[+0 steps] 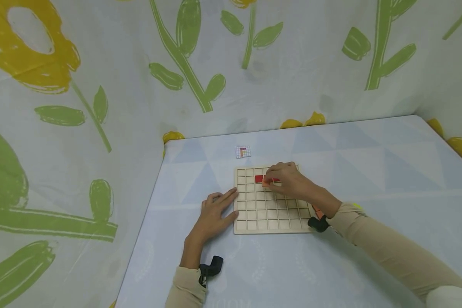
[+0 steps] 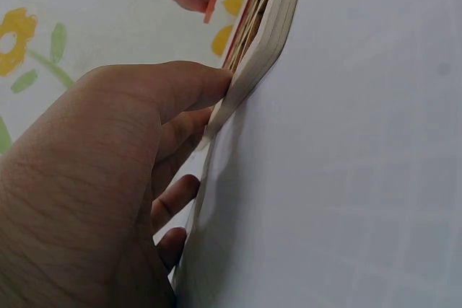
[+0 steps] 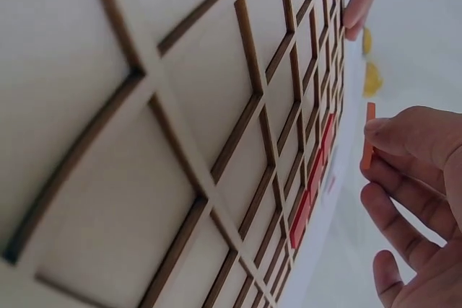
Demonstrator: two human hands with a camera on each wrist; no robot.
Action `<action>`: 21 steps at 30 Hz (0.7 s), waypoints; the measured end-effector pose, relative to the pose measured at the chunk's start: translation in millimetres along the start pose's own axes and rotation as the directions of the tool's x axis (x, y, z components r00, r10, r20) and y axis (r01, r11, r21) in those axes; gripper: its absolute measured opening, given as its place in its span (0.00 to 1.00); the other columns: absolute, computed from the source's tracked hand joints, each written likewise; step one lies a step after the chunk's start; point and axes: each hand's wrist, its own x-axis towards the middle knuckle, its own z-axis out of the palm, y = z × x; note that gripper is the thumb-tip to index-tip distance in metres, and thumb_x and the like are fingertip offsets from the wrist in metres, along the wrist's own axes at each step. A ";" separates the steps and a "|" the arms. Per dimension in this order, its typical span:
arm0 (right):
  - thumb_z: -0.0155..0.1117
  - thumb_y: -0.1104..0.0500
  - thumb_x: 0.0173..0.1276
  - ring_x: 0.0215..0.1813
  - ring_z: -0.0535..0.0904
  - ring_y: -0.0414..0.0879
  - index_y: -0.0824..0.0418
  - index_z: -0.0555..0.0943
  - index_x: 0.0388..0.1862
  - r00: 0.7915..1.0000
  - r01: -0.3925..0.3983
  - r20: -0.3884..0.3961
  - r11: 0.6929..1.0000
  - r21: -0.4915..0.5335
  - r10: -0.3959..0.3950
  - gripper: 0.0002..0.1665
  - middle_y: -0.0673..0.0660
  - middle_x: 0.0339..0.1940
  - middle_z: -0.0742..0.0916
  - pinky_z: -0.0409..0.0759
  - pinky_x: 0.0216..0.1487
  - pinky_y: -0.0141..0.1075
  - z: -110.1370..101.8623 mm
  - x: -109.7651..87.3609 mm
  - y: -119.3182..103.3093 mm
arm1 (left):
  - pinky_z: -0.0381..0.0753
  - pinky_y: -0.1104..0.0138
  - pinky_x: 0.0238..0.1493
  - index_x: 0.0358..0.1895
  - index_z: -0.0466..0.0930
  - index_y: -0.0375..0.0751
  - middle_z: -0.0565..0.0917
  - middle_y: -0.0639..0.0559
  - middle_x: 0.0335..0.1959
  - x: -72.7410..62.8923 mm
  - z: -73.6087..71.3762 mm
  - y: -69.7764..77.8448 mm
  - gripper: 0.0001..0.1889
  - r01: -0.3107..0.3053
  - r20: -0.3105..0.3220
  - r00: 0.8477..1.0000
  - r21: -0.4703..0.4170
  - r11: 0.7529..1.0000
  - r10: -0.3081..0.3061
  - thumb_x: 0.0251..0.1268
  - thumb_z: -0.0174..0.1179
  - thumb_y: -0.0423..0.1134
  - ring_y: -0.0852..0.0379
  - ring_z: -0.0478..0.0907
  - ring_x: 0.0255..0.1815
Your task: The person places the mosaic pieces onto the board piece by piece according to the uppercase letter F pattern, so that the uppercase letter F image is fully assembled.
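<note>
Pinched between the right hand's (image 1: pixel 286 179) thumb and fingers above the grid board's (image 1: pixel 251 225) far half, the orange tile (image 3: pixel 369 135) risked slipping or landing askew across the board's ridges, since it was so thin and the hand covered nearby cells in the head view. The left hand (image 1: pixel 213 214), fingers relaxed, merely touched the board's left edge, so a hard press might have nudged the board. The tile looked small, flat and plain orange.

The bench (image 1: pixel 277 273) is softly lit; faint shadow (image 1: pixel 369 265) is cast below the right sleeve (image 1: pixel 400 254); in the right wrist view, the grid board (image 3: pixel 115 200) is curved by distortion
</note>
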 end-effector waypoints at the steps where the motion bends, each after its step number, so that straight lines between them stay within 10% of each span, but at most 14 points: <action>1: 0.76 0.58 0.62 0.49 0.80 0.51 0.56 0.89 0.38 1.000 0.002 0.001 1.000 0.009 -0.002 0.06 0.51 0.42 0.88 0.66 0.55 0.56 1.0 1.3 -0.8 | 0.57 0.48 0.61 0.77 0.64 0.58 0.60 0.68 0.77 0.0 0.0 -0.3 0.32 -0.001 0.000 1.000 0.001 1.000 0.001 0.71 0.55 0.55 0.50 0.59 0.69; 21: 0.75 0.58 0.63 0.51 0.80 0.50 0.54 0.89 0.36 0.997 0.019 0.072 0.999 -0.045 -0.016 0.03 0.49 0.42 0.87 0.67 0.54 0.55 18.6 13.2 -2.4 | 0.58 0.48 0.61 0.77 0.64 0.58 0.59 0.70 0.77 1.6 -0.8 -2.4 0.32 -0.011 0.005 1.000 0.024 1.000 0.011 0.72 0.53 0.56 0.49 0.60 0.68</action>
